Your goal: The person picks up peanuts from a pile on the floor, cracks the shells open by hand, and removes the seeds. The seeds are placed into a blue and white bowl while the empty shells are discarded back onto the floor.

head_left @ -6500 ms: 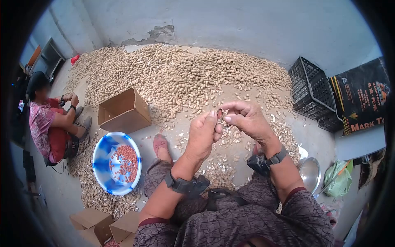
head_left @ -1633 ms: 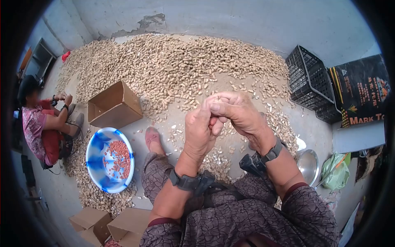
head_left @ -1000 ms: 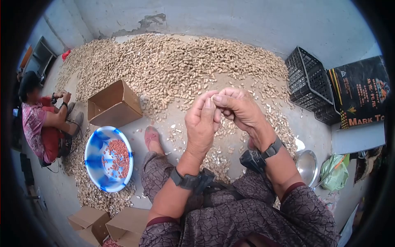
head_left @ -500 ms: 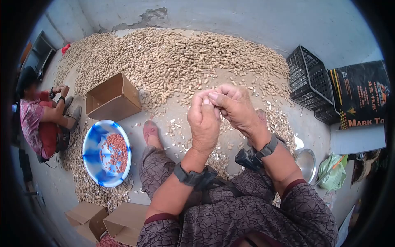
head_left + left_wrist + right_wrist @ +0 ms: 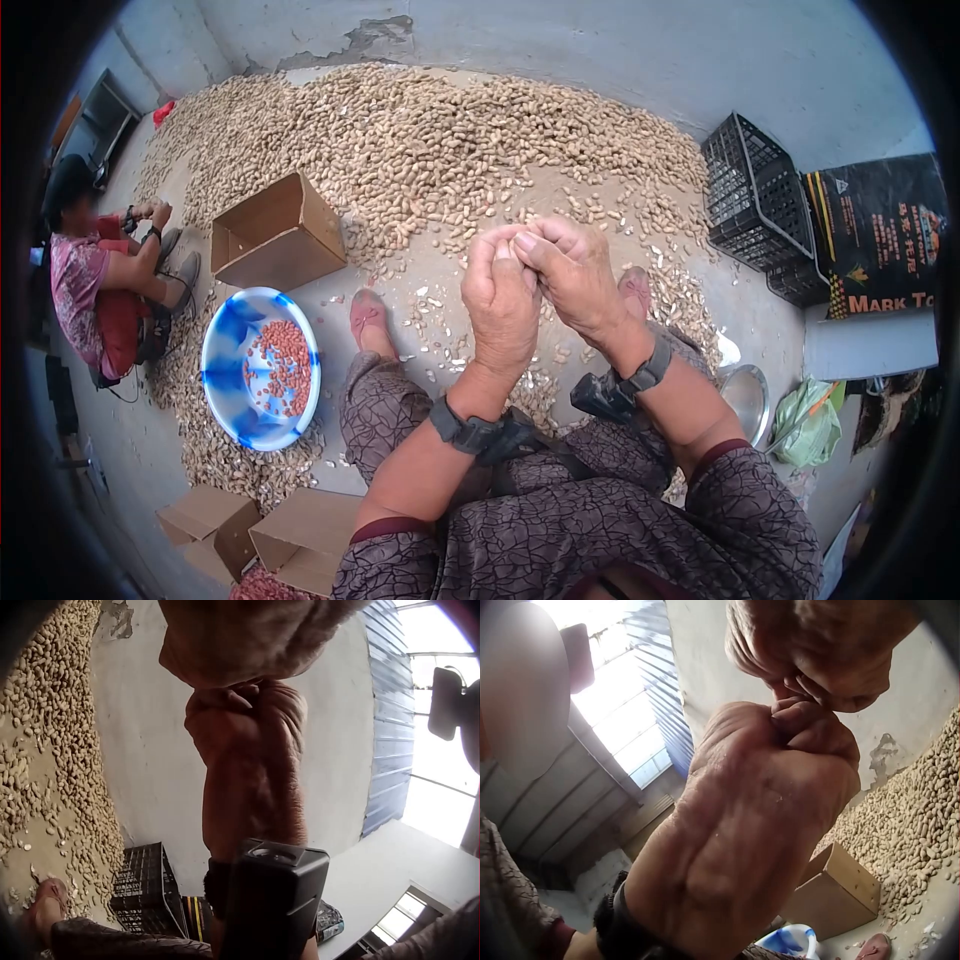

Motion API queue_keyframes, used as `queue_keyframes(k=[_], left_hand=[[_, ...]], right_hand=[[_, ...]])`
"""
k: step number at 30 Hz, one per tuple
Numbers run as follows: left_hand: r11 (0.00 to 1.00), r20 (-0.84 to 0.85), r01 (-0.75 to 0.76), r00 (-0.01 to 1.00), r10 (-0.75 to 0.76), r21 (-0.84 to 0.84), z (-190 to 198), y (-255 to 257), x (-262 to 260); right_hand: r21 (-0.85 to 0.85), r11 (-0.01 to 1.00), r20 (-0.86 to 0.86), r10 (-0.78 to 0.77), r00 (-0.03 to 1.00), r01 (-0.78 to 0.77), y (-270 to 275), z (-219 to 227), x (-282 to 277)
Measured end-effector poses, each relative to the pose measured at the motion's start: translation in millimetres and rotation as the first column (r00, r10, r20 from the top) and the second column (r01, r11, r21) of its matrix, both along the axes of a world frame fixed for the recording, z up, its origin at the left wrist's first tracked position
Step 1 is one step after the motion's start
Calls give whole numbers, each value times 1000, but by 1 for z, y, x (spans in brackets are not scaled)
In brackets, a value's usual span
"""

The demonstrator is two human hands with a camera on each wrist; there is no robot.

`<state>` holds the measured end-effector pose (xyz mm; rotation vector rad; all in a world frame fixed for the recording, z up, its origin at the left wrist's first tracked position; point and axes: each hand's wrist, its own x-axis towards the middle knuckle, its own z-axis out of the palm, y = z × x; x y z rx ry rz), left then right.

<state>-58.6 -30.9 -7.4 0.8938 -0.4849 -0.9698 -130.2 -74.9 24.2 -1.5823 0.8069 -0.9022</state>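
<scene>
In the head view the left hand [image 5: 502, 305] and right hand [image 5: 582, 285] meet above the floor between the feet, thumbs and curled fingertips touching. They pinch a peanut; their fingers cover it. From the left wrist, the left hand [image 5: 255, 641] fills the top, against the right hand [image 5: 251, 761]. The right wrist view has the right hand [image 5: 825, 649] above the left hand [image 5: 739, 817], fingertips together. A blue and white basin [image 5: 218, 375] with reddish kernels [image 5: 282, 365] stands left of the legs. Unshelled peanuts [image 5: 430, 140] are heaped along the wall.
An upright-sided cardboard box [image 5: 300, 245] stands behind the basin. More boxes [image 5: 310, 530] lie at bottom left. Black crates [image 5: 755, 200], a metal bowl [image 5: 745, 400] and a green bag [image 5: 808, 425] are at right. Another person [image 5: 110, 280] sits at far left.
The peanut and reddish kernel seen between the fingers earlier are now hidden. The hands have drawn closer together, fingers more curled. The head view has shifted slightly; the basin appears further left and higher.
</scene>
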Motion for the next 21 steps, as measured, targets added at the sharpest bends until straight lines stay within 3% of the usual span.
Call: queue_keyframes(k=[5,9,11,12,15,17,21], left_hand=[[999,-139,46,989,-47,-10,3,1,1],[997,-240,76,968,-75,-5,6,2,2],[994,-286,107,953,-98,15,14,3,8],[990,-338,138,934,-117,38,16,4,10],[983,-327,182,929,-174,-6,13,2,13],[981,-339,192,922,-188,-23,17,2,14],[967,-351,244,901,-254,-74,17,1,16]], right_hand=[[160,987,45,24,999,-31,4,4,-1],[160,987,90,17,996,-32,5,-3,2],[396,917,216,-46,975,-44,7,-4,4],[392,919,218,-44,975,-46,7,-3,3],[433,897,208,-3,978,-89,-2,-2,-3],[520,833,348,-7,937,-187,-12,-13,-8],[541,835,264,-52,963,-103,-9,12,-5]])
